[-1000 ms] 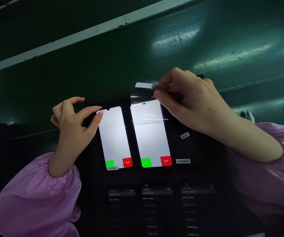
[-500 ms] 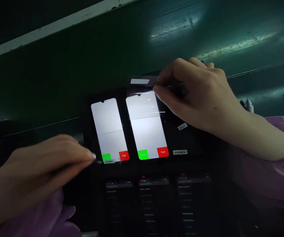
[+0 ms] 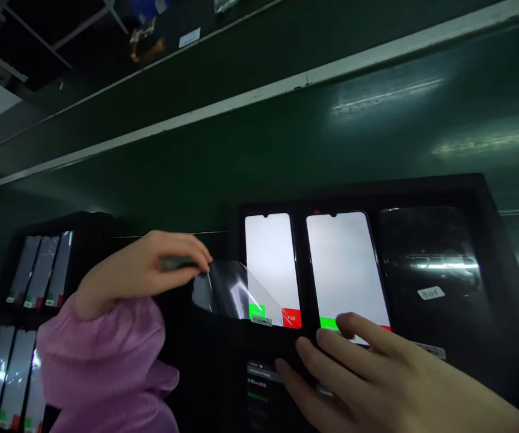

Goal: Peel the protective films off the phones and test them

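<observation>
My left hand [image 3: 182,261] pinches a corner of a clear protective film [image 3: 225,291], which bends up from the lower left of a lit phone [image 3: 270,258]. That phone shows a white screen with green and red "Fail" boxes and has a small barcode label at its foot. My right hand [image 3: 353,373] has its fingers spread over the lower end of a second white-screened phone [image 3: 344,264], partly hiding its green and red boxes. To the right lies a dark phone [image 3: 430,264] with a handwritten sticker. All three sit in a black tray [image 3: 478,192].
Below, a dimmer phone [image 3: 259,391] shows a text list; my right hand hides others in that row. At the left, a black tray [image 3: 92,222] holds several phones with grey screens. Behind runs a green surface [image 3: 259,162] with a pale edge strip [image 3: 241,105].
The view has swung left, bringing the left-hand tray into sight. My left hand has lifted the film off part of the left phone. My right hand released the middle phone's film and moved down.
</observation>
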Demonstrator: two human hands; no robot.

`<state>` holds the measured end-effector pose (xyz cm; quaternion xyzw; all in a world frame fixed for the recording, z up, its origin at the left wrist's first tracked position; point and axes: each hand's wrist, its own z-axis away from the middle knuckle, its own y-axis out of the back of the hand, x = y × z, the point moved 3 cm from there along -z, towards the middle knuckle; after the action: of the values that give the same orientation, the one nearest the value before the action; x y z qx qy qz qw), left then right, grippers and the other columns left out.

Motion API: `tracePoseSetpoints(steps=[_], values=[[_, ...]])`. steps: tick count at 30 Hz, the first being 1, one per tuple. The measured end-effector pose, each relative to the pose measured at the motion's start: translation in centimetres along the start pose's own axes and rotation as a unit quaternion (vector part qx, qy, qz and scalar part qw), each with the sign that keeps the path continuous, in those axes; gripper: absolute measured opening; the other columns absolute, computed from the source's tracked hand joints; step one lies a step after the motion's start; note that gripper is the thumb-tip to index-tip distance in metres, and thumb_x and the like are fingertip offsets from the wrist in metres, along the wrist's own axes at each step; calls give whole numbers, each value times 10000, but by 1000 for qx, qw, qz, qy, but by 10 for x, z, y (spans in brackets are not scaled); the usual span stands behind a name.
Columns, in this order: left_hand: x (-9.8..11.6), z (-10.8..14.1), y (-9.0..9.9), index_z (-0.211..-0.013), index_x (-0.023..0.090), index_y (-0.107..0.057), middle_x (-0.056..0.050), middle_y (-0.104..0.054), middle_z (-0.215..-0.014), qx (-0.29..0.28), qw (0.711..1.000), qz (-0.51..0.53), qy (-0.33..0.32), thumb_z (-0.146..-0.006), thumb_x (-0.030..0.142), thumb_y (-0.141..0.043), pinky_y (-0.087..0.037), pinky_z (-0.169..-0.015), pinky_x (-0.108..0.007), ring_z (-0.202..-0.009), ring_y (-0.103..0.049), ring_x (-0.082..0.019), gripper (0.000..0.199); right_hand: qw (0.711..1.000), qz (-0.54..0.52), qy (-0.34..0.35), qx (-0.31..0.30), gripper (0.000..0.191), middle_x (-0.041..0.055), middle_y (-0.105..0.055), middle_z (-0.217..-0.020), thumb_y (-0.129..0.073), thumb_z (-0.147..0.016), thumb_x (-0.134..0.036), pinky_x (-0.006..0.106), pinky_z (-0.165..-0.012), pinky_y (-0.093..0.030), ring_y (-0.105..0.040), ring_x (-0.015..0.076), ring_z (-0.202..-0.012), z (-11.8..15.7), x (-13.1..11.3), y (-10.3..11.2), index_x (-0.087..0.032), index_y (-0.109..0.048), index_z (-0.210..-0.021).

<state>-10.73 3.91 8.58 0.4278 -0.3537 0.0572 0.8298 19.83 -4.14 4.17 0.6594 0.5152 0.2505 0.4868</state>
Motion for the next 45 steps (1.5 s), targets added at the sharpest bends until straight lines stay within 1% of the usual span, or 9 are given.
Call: tracePoseSetpoints(steps=[6,9,11,13,16,18,20,27,45], values=[[-1,-58,0,-975,305,-807,-22,-703,-1168,83,996,-9,-38,-946,304,-683,-556,-933,-364,-1104,-662,-216,127,999,36,38,8,281,47,-650,-833,-556,-948,-96,393,-729,-460,-549,210,-796,-22,3,-13,-196,-763,-786],[1,-75,-14,-1149,305,-797,-59,-635,-1212,158,983,-88,-20,-1009,356,-610,-516,-1008,-457,-1141,-584,-252,239,999,-5,31,5,268,36,-608,-761,-582,-900,-17,365,-605,-422,-519,183,-690,-35,27,-17,-190,-727,-755],[-1,-82,-24,-1143,266,-804,-86,-602,-1225,204,968,-144,-8,-1043,394,-567,-480,-1040,-514,-1126,-540,-271,287,994,-97,-39,8,259,31,-633,-797,-568,-926,-18,331,-567,-432,-537,154,-649,-49,55,-19,-190,-738,-834],[-4,-85,-32,-1061,245,-820,-93,-584,-1227,234,961,-146,-4,-1066,424,-528,-471,-1044,-519,-1095,-524,-267,342,961,-225,-154,42,166,27,-681,-864,-613,-973,-125,302,-577,-477,-583,138,-653,-62,89,-19,-214,-745,-925],[-7,-82,-32,-993,266,-833,-64,-604,-1183,273,960,-62,13,-1091,419,-469,-464,-1089,-485,-1122,-545,-246,407,872,-377,-288,118,72,-1,-687,-813,-756,-938,-303,295,-533,-464,-584,140,-627,-74,128,-14,-246,-717,-914],[-5,-76,-29,-1016,289,-840,-46,-634,-1160,292,956,3,30,-1099,432,-457,-446,-1134,-477,-1178,-571,-243,417,824,-430,-328,170,172,-10,-663,-795,-837,-880,-351,296,-465,-400,-546,125,-577,-76,139,-6,-250,-698,-877],[1,-68,-25,-1057,309,-840,-35,-660,-1167,298,953,49,33,-1109,469,-441,-438,-1157,-470,-1205,-594,-241,432,802,-446,-340,204,219,-18,-645,-826,-883,-845,-374,312,-428,-372,-536,116,-550,-76,140,3,-266,-693,-872],[17,-58,-23,-1126,334,-822,-31,-691,-1180,278,958,68,20,-1126,496,-399,-469,-1146,-451,-1236,-600,-237,453,824,-401,-332,223,236,-37,-607,-861,-810,-925,-455,378,-383,-392,-529,127,-476,-71,125,16,-310,-625,-904],[1,-67,-25,-1089,396,-843,-23,-652,-1173,277,958,43,67,-1097,516,-460,-412,-1209,-539,-1276,-566,-272,401,806,-458,-325,186,250,-56,-660,-848,-810,-938,-369,325,-331,-396,-602,109,-478,-68,123,3,-266,-582,-947]])
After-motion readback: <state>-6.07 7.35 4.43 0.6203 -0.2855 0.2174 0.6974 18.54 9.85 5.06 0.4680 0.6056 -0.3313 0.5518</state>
